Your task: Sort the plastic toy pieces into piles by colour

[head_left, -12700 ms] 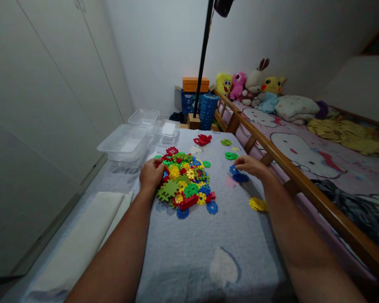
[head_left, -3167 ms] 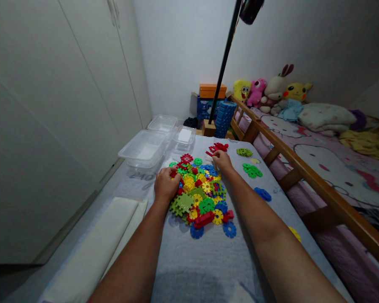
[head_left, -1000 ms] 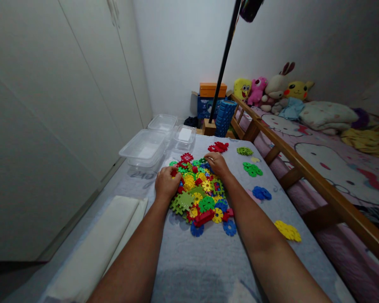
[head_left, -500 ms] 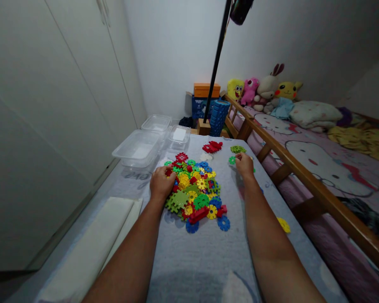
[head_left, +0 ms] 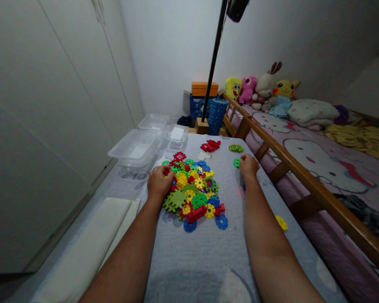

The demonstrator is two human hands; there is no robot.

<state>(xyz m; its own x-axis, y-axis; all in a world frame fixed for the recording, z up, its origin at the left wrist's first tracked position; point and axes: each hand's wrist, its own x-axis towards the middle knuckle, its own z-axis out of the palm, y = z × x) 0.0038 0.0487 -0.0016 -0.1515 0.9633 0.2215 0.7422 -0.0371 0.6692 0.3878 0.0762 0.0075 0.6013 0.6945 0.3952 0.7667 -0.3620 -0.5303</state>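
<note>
A heap of colourful plastic gear and interlocking toy pieces (head_left: 194, 191) lies on a grey blanket (head_left: 205, 261). My left hand (head_left: 158, 183) rests curled on the heap's left edge, a red piece at its fingertips. My right hand (head_left: 249, 165) is curled over a small group of green pieces (head_left: 236, 162) to the right of the heap; what its fingers hold is hidden. Sorted groups lie around: red pieces (head_left: 210, 145), light green pieces (head_left: 236, 148), yellow pieces (head_left: 281, 222) partly behind my right forearm.
Three clear plastic containers (head_left: 135, 148) stand at the back left. A wooden bed rail (head_left: 290, 162) runs along the right, with plush toys (head_left: 259, 86) behind. A black pole (head_left: 212, 63), a blue stack (head_left: 217, 111) and a white folded pad (head_left: 82, 248) are also here.
My right hand left the top of the heap and moved right to the green group, where it has now curled down. My left hand stayed on the heap's edge.
</note>
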